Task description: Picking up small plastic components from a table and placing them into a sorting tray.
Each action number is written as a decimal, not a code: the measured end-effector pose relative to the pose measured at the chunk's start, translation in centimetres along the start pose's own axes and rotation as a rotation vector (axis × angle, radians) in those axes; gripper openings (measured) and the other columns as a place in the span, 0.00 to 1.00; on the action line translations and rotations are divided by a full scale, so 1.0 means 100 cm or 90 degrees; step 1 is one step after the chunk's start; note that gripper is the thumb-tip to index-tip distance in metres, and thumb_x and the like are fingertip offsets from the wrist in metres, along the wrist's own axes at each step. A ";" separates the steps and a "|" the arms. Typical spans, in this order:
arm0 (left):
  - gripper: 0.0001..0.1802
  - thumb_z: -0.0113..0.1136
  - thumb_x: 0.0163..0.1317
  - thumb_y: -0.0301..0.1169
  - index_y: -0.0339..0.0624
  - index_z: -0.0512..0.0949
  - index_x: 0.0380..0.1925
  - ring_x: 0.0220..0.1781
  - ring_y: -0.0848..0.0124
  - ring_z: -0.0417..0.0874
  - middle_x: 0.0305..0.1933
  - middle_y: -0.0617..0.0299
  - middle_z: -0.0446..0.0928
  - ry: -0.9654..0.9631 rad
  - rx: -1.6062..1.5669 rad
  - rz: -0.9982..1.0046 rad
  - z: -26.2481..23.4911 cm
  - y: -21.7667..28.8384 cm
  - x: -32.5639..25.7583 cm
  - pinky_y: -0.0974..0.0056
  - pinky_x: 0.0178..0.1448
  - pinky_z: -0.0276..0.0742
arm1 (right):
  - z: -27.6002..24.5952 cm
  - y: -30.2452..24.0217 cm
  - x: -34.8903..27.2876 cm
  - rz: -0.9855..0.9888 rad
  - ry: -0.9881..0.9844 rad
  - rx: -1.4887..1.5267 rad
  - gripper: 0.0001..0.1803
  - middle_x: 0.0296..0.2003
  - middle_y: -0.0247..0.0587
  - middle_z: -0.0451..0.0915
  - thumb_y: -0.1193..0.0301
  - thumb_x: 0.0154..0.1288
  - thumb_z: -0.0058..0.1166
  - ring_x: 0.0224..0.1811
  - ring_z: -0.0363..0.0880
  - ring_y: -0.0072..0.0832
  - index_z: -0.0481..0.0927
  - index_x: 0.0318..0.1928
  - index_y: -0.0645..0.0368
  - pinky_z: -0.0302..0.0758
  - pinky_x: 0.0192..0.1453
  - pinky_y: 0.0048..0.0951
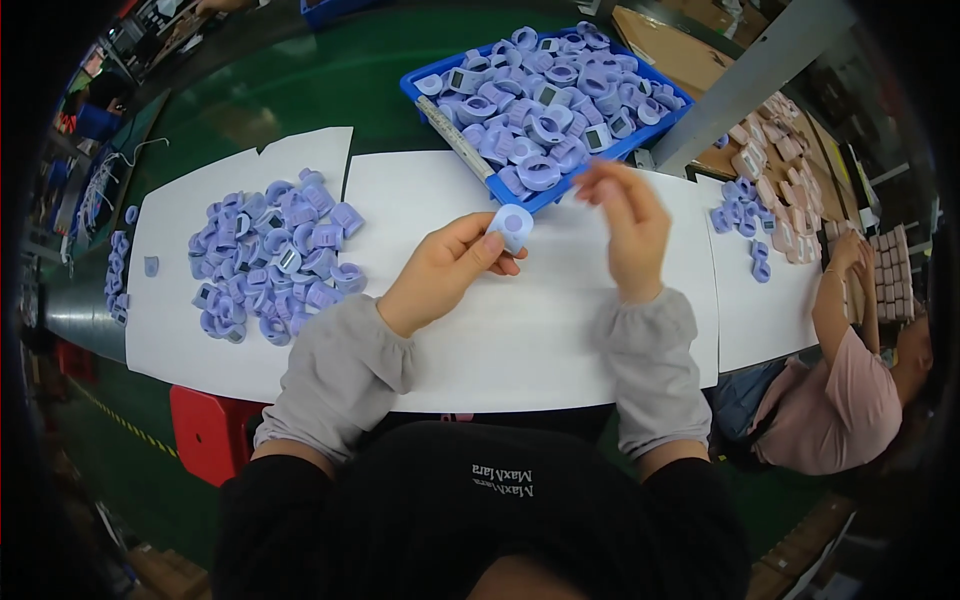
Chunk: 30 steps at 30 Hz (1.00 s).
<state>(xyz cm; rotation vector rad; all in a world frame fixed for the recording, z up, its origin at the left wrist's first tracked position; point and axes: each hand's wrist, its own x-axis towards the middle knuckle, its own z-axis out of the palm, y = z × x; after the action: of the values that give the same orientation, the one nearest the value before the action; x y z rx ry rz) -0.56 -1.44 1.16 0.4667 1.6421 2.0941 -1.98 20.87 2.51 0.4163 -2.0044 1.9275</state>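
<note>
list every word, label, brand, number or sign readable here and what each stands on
Black cloth top: white lettering in two rows, not copied here.
Small grey windows on lilac plastic pieces: too small to read.
Pale strip along blue plastic tray: any marks too small to read.
Rounded lilac plastic piece in left hand: no lettering visible.

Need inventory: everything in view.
Held device: one, purple, centre
Tray: one, blue, upper centre
Tray devices: uncountable, purple, in tray
Sheeting: several pieces, white, middle
Piled devices: dozens, purple, left sheeting
Lone device: one, purple, left sheeting
Edge devices: several, purple, far left
Right devices: several, purple, right
Pink devices: many, pink, right
Post: one, grey, upper right
Stool: one, red, lower left
Co-worker: one, pink top, right
Sleeve covers: two, grey, forearms
Left hand: one, bare, gripping held device
Right hand: one, bare, blurred, beside tray
</note>
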 end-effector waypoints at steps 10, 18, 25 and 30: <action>0.18 0.53 0.65 0.23 0.33 0.67 0.55 0.44 0.75 0.76 0.44 0.61 0.73 0.131 -0.078 0.167 0.011 -0.012 0.002 0.71 0.51 0.72 | 0.029 0.005 -0.016 0.017 -0.190 0.147 0.15 0.52 0.45 0.69 0.83 0.59 0.56 0.55 0.71 0.33 0.74 0.47 0.66 0.70 0.58 0.31; 0.18 0.52 0.67 0.29 0.34 0.67 0.54 0.46 0.75 0.74 0.46 0.61 0.73 0.097 0.124 0.199 0.001 -0.019 0.003 0.69 0.53 0.70 | 0.035 0.013 -0.019 -0.088 -0.185 0.059 0.16 0.56 0.49 0.68 0.81 0.58 0.58 0.53 0.72 0.33 0.74 0.48 0.64 0.70 0.57 0.32; 0.17 0.48 0.69 0.29 0.32 0.70 0.54 0.48 0.74 0.75 0.49 0.61 0.74 0.042 -0.070 0.139 0.007 -0.011 -0.003 0.69 0.54 0.71 | 0.036 -0.003 -0.021 0.019 -0.226 -0.055 0.24 0.54 0.43 0.71 0.77 0.59 0.59 0.48 0.72 0.27 0.73 0.57 0.64 0.69 0.54 0.28; 0.18 0.47 0.70 0.30 0.31 0.69 0.56 0.44 0.74 0.77 0.45 0.60 0.76 -0.008 0.070 0.107 -0.001 -0.009 -0.003 0.68 0.50 0.75 | 0.032 -0.001 -0.019 0.010 -0.255 -0.055 0.25 0.53 0.43 0.73 0.75 0.61 0.57 0.50 0.72 0.29 0.71 0.59 0.66 0.69 0.56 0.30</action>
<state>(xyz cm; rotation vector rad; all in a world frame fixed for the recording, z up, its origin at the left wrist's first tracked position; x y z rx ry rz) -0.24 -1.52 0.21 0.6741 1.7723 2.1201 -0.33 17.64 1.74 0.8210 -2.3264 1.8722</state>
